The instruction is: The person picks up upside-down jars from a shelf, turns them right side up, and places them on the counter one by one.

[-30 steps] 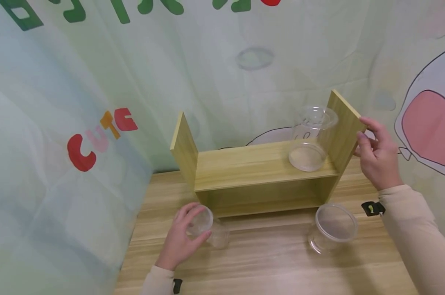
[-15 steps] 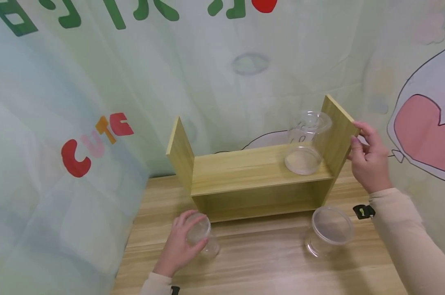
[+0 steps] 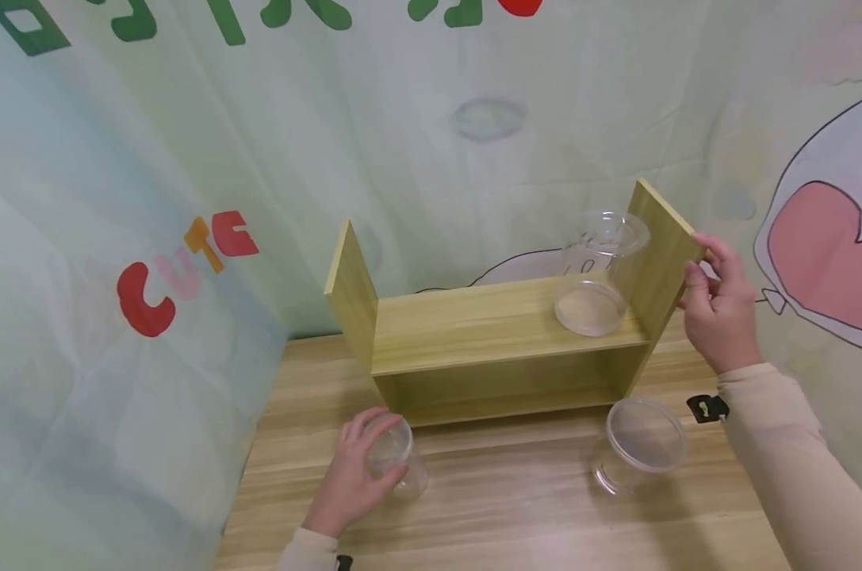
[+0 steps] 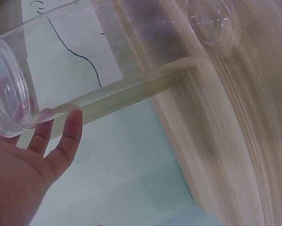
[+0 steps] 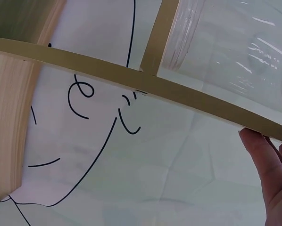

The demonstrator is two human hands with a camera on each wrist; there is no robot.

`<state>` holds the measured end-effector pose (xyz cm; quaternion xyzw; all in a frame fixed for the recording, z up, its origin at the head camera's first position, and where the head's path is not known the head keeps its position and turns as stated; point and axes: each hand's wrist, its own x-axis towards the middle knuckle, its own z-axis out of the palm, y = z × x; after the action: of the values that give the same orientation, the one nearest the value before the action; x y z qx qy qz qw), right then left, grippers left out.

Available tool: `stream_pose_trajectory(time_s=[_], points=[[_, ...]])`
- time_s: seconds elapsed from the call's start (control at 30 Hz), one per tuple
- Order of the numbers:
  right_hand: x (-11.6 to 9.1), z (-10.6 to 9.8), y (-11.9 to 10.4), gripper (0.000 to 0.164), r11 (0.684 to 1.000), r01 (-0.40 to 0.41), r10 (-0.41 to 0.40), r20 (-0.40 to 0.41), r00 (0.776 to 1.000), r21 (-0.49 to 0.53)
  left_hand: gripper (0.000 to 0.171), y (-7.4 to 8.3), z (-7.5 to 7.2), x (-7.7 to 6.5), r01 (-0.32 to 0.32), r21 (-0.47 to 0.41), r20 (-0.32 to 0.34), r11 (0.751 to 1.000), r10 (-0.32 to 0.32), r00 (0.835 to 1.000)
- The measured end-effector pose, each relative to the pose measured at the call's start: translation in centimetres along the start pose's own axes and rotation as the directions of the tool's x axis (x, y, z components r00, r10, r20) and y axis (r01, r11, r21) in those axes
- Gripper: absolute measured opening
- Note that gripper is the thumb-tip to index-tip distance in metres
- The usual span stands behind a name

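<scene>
My left hand (image 3: 352, 480) holds a clear plastic jar (image 3: 395, 448) by its lidded top, in front of the shelf's left end. In the left wrist view the fingers (image 4: 71, 134) curve around the jar's lid (image 4: 10, 89). My right hand (image 3: 725, 321) pinches the front edge of the right side panel (image 3: 664, 266) of a two-level wooden shelf (image 3: 466, 327). The right wrist view has the thumb (image 5: 261, 153) against that panel's edge (image 5: 98, 70). Another clear jar (image 3: 593, 308) stands on the upper board, close to the right panel.
A third clear jar (image 3: 645, 436) with a lid stands on the wooden table (image 3: 502, 507), in front of the shelf's right end. The shelf's left side panel (image 3: 352, 301) rises near the left hand. A printed curtain (image 3: 373, 159) hangs behind and to the left.
My left hand has brought its jar slightly closer to the table's front, and the jar has turned more upright. The right hand keeps its hold on the panel. The head view has shifted slightly.
</scene>
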<state>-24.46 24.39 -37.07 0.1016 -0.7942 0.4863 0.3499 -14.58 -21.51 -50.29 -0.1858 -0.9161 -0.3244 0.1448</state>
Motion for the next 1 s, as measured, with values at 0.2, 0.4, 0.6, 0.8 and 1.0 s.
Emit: stream_pose_trajectory(time_s=[0.2, 0.4, 0.6, 0.8, 1.0], points=[[-0.1, 0.0, -0.1, 0.040, 1.000, -0.015, 0.015, 0.014, 1.000, -0.007, 0.064, 0.0, 0.1, 0.0, 0.010, -0.001, -0.007, 1.000, -0.010, 1.000], [-0.1, 0.2, 0.0, 0.039, 1.000, -0.012, 0.012, 0.007, 1.000, -0.017, 0.065, -0.1, 0.3, -0.2, 0.053, -0.018, -0.017, 0.998, -0.053, 0.998], [0.2, 0.2, 0.2, 0.038, 0.999, 0.033, -0.033, -0.007, 0.999, 0.002, 0.067, -0.3, 0.5, 0.0, 0.055, -0.041, -0.037, 0.998, -0.057, 0.998], [0.0, 0.3, 0.3, 0.038, 1.000, 0.021, -0.021, 0.000, 1.000, 0.021, 0.074, -0.5, 0.3, -0.2, 0.050, -0.071, -0.037, 0.996, -0.053, 0.998], [0.2, 0.3, 0.3, 0.039, 0.999, 0.035, -0.035, 0.003, 0.999, 0.003, 0.073, 0.1, -0.5, 0.3, -0.008, -0.076, -0.077, 0.997, 0.002, 0.997]])
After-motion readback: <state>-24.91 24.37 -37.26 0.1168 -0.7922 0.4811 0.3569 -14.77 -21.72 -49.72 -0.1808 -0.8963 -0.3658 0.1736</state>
